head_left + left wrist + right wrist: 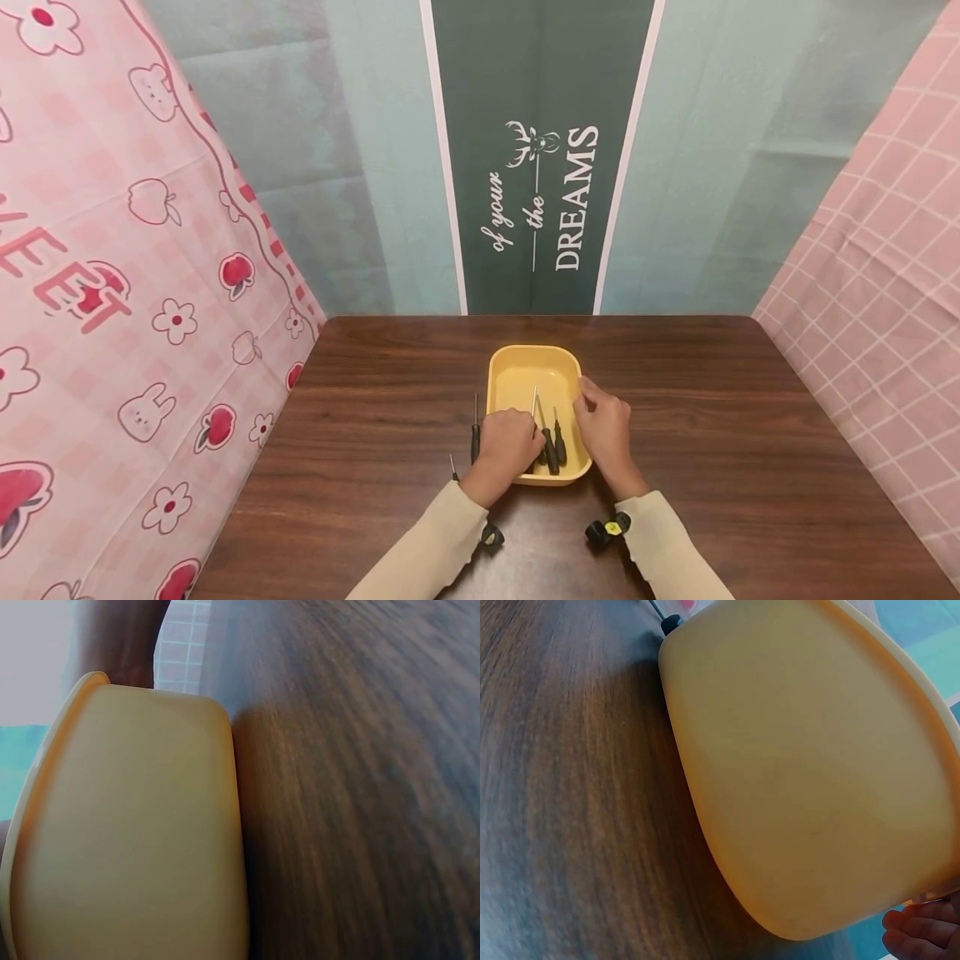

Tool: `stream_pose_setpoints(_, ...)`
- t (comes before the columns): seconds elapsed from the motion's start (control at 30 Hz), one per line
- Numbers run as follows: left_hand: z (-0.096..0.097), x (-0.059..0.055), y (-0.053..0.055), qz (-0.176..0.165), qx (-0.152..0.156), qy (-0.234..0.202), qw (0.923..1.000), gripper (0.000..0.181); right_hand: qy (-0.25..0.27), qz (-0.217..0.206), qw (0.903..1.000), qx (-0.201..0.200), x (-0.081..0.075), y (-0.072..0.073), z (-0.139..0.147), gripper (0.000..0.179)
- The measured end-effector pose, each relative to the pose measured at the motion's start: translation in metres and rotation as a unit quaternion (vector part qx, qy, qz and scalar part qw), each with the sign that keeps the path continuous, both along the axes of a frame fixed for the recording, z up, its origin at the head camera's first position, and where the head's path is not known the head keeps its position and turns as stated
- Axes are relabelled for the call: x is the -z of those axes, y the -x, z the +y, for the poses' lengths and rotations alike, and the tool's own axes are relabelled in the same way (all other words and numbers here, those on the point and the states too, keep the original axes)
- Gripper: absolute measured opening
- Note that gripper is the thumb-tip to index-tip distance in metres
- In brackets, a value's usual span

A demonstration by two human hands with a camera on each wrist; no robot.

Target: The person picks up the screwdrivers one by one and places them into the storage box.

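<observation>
Grip, 2 hands: left hand [510, 437], fingers curled, reaching over the left side of the yellow bin [534, 357], a screwdriver shaft [535, 398] showing beside it, though from where I stand I cannot tell whether the fingers close on that tool; right hand [606, 423], pinching the bin at its right edge. Stock, left to right: pink printed cloth [142, 317], with apples, flowers and a rabbit; 2 loose screwdrivers [476, 437] on the brown wood-grain table [712, 400], just left of the bin, the nearer partly hidden by the cream left sleeve [431, 542]; the bin itself, upright on the table; inside it, toward the near end, at least 3 screwdrivers [551, 457], black-handled, shafts pointing away from the person; behind, 1 dark green panel [517, 75] lettered "DREAMS"; far right, pink grid cloth [885, 250].
</observation>
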State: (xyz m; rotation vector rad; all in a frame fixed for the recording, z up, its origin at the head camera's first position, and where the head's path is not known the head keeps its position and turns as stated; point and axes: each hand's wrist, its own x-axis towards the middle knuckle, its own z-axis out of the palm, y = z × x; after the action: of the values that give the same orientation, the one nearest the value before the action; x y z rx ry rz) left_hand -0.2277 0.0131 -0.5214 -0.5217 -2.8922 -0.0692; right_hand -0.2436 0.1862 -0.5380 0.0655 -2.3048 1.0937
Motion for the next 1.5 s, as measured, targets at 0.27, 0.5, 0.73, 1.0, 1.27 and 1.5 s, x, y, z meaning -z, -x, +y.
stream_pose_setpoints(0.27,0.0002,-0.0016,0.0005,0.006,-0.001,0.01,0.9999,0.054,0.005,-0.001,1.0,0.004,-0.0007,0.0008,-0.0006,0.031)
stream_pose_setpoints(0.5,0.0005,-0.0018,-0.0016,0.004,-0.001,0.005,1.0,0.052,0.011,-0.007,0.9999,0.002,0.0,0.0,-0.0003,0.031)
stream_pose_setpoints(0.73,0.002,-0.0009,-0.0013,0.004,-0.001,-0.003,1.0,0.054,0.007,-0.006,1.0,0.002,0.0006,0.0002,0.0009,0.031)
stream_pose_setpoints(1.0,0.0034,-0.0018,0.0009,0.031,-0.002,-0.014,0.9994,0.055,0.005,-0.008,0.9999,0.003,-0.003,0.0033,0.0016,0.031)
stream_pose_setpoints(1.27,0.0038,0.0004,0.001,0.064,-0.007,-0.015,0.9978,0.05,0.006,-0.006,0.9999,0.007,-0.004,0.0034,0.0,0.03)
stream_pose_setpoints(1.5,0.0034,0.0018,0.0014,0.065,-0.01,-0.015,0.9977,0.052,0.008,-0.011,0.9999,0.006,-0.0027,0.0032,0.0011,0.03)
